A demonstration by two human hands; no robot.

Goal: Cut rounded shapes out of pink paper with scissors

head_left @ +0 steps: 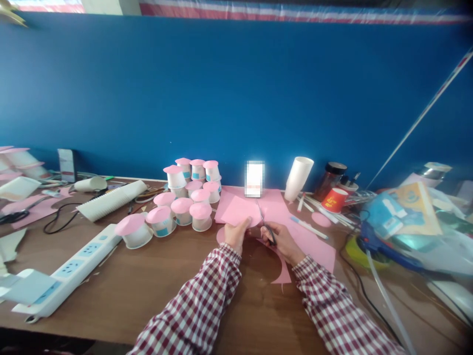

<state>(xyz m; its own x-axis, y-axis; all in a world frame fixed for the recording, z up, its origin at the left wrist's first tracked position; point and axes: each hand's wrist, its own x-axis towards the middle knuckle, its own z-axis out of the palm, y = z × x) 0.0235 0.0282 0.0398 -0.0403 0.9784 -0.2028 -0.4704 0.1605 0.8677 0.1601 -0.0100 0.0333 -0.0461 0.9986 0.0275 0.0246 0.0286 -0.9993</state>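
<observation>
Near the middle of the table, my left hand (236, 235) pinches a sheet of pink paper (236, 209) by its near edge, thumb on top. My right hand (279, 239) is closed on the dark handles of a pair of scissors (261, 212), whose blades point away from me at the right edge of that sheet. A curved pink offcut (284, 271) hangs below my right hand. More pink paper (314, 241) lies under and to the right of my hands. Several white paper cups with pink paper discs on top (160, 222) stand left of my left hand.
A white power strip (79, 268) and a stack of cups on its side (113, 199) lie at left. Behind my hands stands a bright, blurred upright object (254, 178). At right are a tall cup stack (298, 177), a red cup (334, 199), a dark-lidded jar (330, 180), a blue tool and cables.
</observation>
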